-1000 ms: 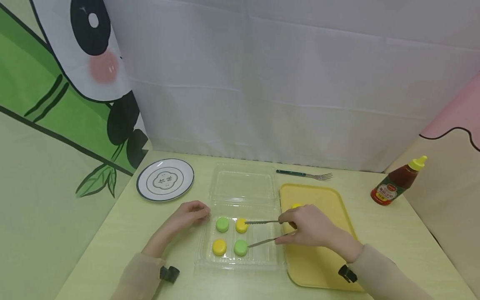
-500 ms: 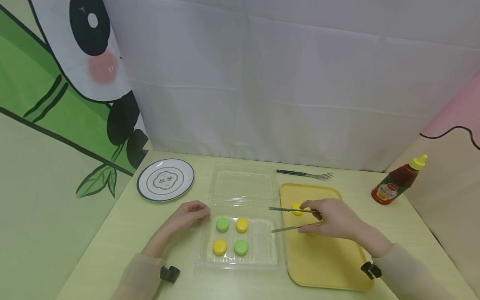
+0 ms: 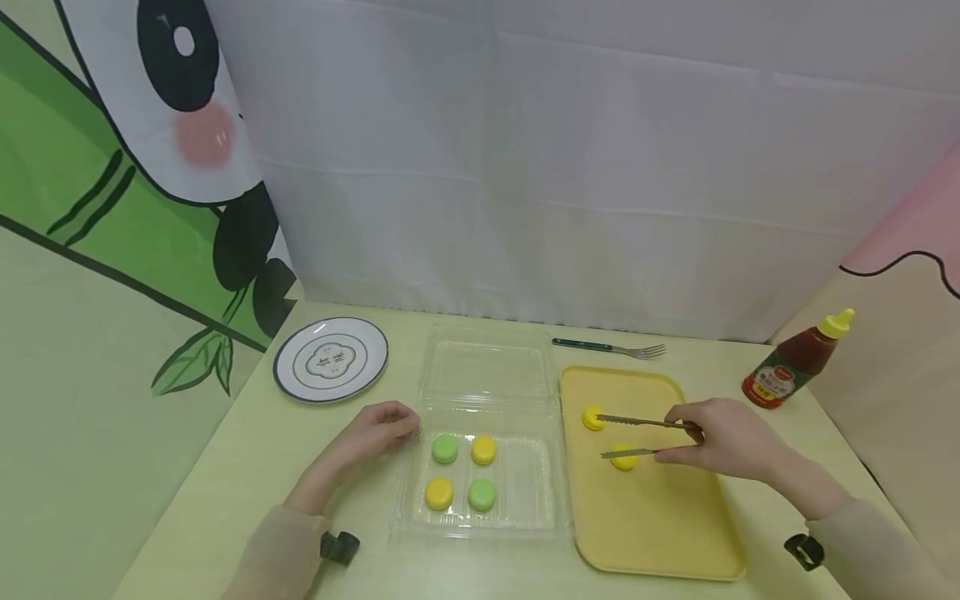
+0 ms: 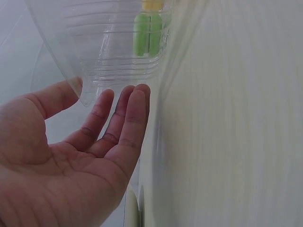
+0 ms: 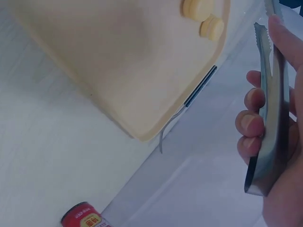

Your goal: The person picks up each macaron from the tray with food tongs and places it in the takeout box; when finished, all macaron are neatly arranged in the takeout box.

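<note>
My right hand (image 3: 731, 437) grips metal serrated tongs (image 5: 279, 123), thumb on one arm and fingers curled round the other. The tongs' arms are spread over the yellow tray (image 3: 660, 533), nothing between their tips. Two yellow macarons lie there: the far macaron (image 3: 592, 418) by the upper tip, the near macaron (image 3: 623, 461) partly behind the lower arm. At the left edge of a clear plastic box (image 3: 525, 500), my left hand (image 3: 382, 429) has its fingers relaxed, thumb tip at the rim in the left wrist view. Inside sit two green macarons (image 3: 482, 495) and two yellow macarons (image 3: 438, 494).
The box's clear lid (image 3: 487, 362) lies folded back behind it. A white plate (image 3: 330, 360) with a dark rim stands at the back left. Behind the tray is a green-handled fork (image 3: 609, 348), and a red sauce bottle (image 3: 795, 367) stands at the right.
My right hand has moved right with the tongs, from over the box to over the tray, uncovering both yellow macarons there. The left hand stays at the box's edge.
</note>
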`<state>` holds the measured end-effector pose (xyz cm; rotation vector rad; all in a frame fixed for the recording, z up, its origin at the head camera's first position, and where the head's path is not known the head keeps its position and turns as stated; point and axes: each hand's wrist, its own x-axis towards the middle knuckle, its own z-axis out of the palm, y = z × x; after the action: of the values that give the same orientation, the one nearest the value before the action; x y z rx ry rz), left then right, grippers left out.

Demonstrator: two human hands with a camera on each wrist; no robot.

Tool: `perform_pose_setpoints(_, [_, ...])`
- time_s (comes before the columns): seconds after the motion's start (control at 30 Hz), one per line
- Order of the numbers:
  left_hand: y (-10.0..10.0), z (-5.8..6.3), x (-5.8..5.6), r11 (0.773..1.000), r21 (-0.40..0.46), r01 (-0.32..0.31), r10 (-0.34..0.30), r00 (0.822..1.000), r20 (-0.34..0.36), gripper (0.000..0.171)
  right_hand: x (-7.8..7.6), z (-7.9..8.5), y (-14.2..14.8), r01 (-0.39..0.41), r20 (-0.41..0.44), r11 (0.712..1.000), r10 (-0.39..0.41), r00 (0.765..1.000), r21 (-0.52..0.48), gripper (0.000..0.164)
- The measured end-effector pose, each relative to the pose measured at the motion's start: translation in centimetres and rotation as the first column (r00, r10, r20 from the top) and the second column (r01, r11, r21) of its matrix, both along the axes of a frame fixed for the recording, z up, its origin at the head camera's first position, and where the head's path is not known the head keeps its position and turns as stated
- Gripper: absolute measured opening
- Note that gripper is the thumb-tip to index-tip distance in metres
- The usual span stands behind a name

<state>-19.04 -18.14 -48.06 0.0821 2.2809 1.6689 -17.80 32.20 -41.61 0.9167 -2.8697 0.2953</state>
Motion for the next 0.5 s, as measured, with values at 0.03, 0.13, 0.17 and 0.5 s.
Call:
perform_pose_setpoints(0.03, [0.0,0.0,0.0,1.0,0.0,0.003,-0.003,1.0,-0.001,0.031,0.0,-0.1,0.4,0.004,0.009,1.0,-0.004,1.0,0.005,0.038])
perform_pose_setpoints(0.13, [0.0,0.1,0.1,1.0,0.002,0.009,-0.009,1.0,-0.003,0.032,-0.1,-0.4,1.4,0.016,0.034,1.0,-0.017,0.999,0.021,0.04])
perform_pose_setpoints(0.17, [0.0,0.1,0.1,1.0,0.003,0.01,-0.01,1.0,-0.003,0.032,-0.2,-0.5,1.7,0.017,0.043,1.0,-0.018,0.999,0.025,0.041])
perform_pose_setpoints(0.5, [-0.1,-0.3,-0.2,1.0,0.008,0.0,0.0,1.0,0.009,0.03,-0.2,-1.6,3.2,0.055,0.076,0.994,-0.062,0.995,0.09,0.047])
